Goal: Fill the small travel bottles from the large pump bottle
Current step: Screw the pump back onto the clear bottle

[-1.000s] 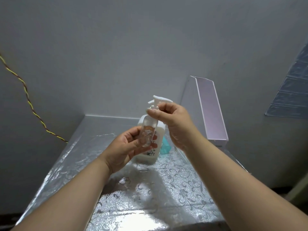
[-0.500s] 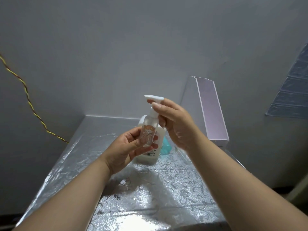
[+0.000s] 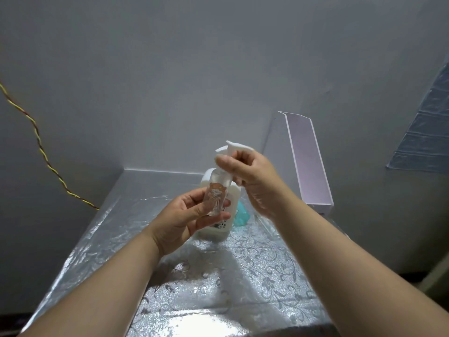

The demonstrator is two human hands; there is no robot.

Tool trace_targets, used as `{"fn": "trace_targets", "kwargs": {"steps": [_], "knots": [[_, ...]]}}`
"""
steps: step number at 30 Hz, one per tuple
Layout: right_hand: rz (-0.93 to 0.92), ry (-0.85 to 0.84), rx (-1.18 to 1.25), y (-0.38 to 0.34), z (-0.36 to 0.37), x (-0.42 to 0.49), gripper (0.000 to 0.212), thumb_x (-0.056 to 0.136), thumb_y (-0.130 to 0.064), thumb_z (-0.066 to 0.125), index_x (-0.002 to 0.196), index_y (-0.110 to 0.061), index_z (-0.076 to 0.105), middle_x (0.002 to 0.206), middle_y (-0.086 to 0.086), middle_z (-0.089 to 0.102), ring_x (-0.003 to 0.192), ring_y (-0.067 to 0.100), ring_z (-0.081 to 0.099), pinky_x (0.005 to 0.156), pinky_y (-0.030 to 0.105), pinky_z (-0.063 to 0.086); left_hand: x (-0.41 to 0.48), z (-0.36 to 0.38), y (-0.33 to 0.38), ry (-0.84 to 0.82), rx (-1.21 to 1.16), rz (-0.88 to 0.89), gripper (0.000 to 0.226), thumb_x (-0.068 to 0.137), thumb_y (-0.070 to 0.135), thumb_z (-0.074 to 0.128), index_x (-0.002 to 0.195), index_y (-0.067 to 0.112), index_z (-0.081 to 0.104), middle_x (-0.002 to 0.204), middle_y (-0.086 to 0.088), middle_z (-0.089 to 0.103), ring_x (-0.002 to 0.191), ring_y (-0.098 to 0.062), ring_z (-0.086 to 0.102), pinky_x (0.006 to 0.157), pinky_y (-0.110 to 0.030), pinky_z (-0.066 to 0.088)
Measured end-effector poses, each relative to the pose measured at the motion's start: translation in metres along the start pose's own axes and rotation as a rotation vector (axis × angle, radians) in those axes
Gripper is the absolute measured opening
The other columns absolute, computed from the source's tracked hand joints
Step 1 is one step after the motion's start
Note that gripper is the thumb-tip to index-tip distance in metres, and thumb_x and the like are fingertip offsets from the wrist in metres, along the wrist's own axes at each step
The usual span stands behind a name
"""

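Pump bottle (image 3: 234, 200) mostly hidden behind travel bottle (image 3: 216, 195); teal thing (image 3: 241, 216) maybe bottle.

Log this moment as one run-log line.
left hand: holds travel bottle | right hand: fingers pinch its cap | pump bottle: upright on table, behind | travel bottle: looks empty

Home corner: foil-covered table (image 3: 255, 276), loose wire (image 3: 38, 142)

The counter (image 3: 243, 276) wears a silver, flower-embossed sheet. A white pump bottle (image 3: 213, 233) stands upright near its back, with a teal thing (image 3: 240, 216) just beside it on the right. A long pale box (image 3: 308, 161) sits at the right edge.
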State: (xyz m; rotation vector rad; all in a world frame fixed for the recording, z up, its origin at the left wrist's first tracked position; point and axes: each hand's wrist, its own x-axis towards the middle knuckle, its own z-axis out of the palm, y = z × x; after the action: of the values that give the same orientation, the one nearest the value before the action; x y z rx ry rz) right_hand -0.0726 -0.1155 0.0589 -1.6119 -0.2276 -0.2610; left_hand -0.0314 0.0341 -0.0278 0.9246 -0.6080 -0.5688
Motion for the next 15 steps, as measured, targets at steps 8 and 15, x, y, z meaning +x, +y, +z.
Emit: {"fn": "trace_targets", "kwargs": {"steps": [8,15], "knots": [[0.031,0.018,0.048,-0.0009,0.0014,0.0002,0.021,0.074,-0.005,0.072,0.077,-0.015,0.054,0.068,-0.006,0.056,0.060,0.006,0.053,0.064,0.018,0.044,0.0002,-0.0009,0.0001,0.000,-0.025,-0.015,0.063,0.051,0.029,0.094,0.105,0.006,0.073,0.110,-0.019,0.069,0.089,-0.028,0.071,0.073,-0.025,0.058],[0.017,0.017,-0.006,-0.0024,0.0025,0.0006,0.010,0.079,-0.009,0.070,0.074,-0.011,0.061,0.062,-0.004,0.057,0.052,0.002,0.052,0.061,0.016,0.041,0.0009,-0.0020,0.0000,0.004,-0.017,0.004,0.062,0.050,0.029,0.094,0.104,0.006,0.073,0.111,-0.017,0.070,0.095,-0.027,0.070,0.074,-0.026,0.058]]}}
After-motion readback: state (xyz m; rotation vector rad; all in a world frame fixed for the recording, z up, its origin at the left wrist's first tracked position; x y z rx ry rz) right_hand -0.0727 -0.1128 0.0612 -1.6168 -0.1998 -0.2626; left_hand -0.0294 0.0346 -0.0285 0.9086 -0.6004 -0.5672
